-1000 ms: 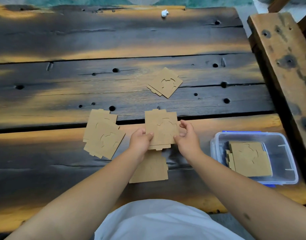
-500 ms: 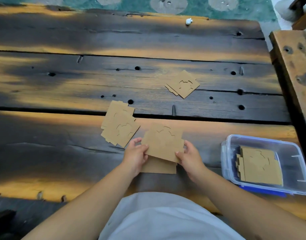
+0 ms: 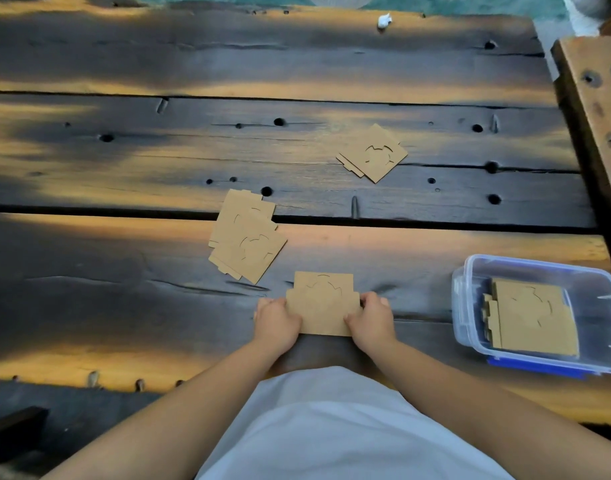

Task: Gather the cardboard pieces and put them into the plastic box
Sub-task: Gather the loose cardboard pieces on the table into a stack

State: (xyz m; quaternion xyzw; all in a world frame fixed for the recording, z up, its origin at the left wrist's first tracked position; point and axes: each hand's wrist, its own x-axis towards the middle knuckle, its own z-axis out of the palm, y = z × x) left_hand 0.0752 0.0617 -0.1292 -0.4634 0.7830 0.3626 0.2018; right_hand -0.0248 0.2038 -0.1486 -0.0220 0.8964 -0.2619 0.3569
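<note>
We pinch the small cardboard stack (image 3: pixel 323 304) at both side edges, left hand (image 3: pixel 278 322) and right hand (image 3: pixel 371 318), fingers pressed on it | stack low over tabletop (image 3: pixel 124 271) | plastic box (image 3: pixel 605 306) lies at 3 o'clock, right hand nearer.

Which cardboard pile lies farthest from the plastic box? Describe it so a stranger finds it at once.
Start at the clear plastic box on the wooden table's right edge, then look left past both hands. The pile lies just beyond the left hand, straddling the dark gap between planks. Unlike the diamond-turned far pile, it is loosely fanned.
</note>
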